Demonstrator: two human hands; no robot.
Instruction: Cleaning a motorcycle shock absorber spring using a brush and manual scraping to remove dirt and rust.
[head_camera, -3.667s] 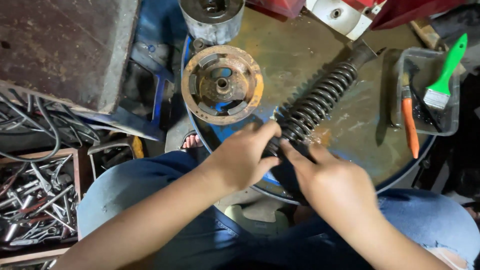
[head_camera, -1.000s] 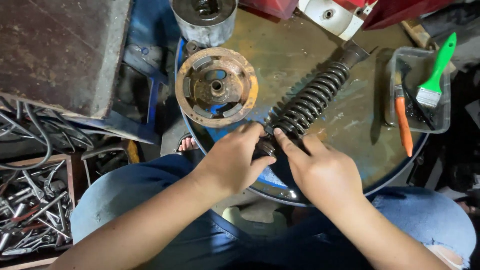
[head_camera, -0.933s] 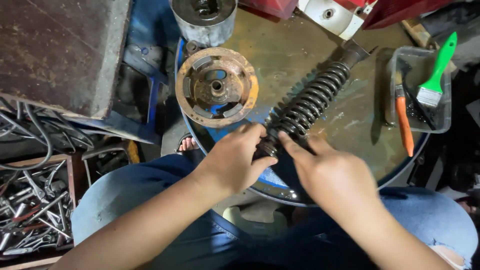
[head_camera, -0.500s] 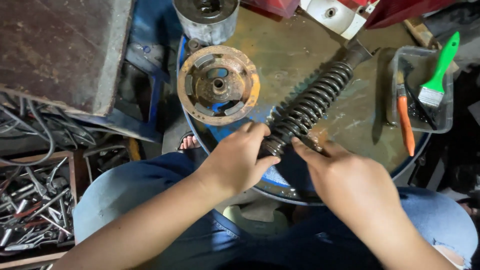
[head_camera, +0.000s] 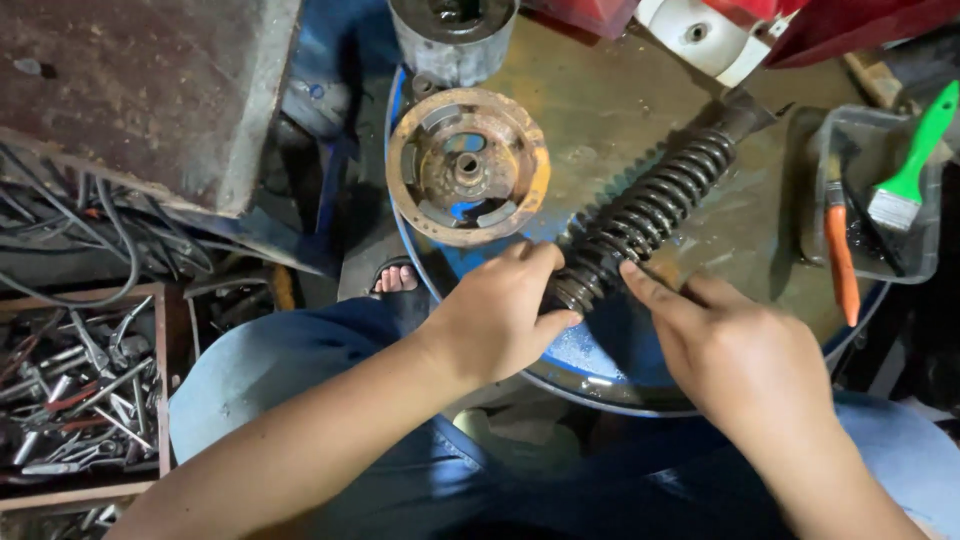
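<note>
1. The black coil-spring shock absorber (head_camera: 650, 215) is lying slantwise across the top of the blue drum (head_camera: 600, 355) — far end up toward the red and white body panel (head_camera: 715, 40), near end pointing at me, so I judge the greasy drum top is serving as my bench.
2. My left hand (head_camera: 495, 320) is curling around the near end of the spring, fingers over the top and thumb underneath, closing on the last coils — it looks like I am steadying it so it cannot roll.
3. My right hand (head_camera: 745, 355) is lying just beside the same end, on its right, index finger stretched out and touching the lower coils, the other fingers loosely bent and gripping nothing.
4. The rusty round hub (head_camera: 467, 165) is sitting to the left of the spring, apart from it.
5. The plastic tray (head_camera: 925, 265) with the green-handled brush (head_camera: 915, 160) and an orange-handled tool (head_camera: 840, 255) is resting at the drum's right edge, within my right hand's reach.
6. The wooden box of loose tools (head_camera: 80, 385) is standing on the floor by my left knee.
</note>
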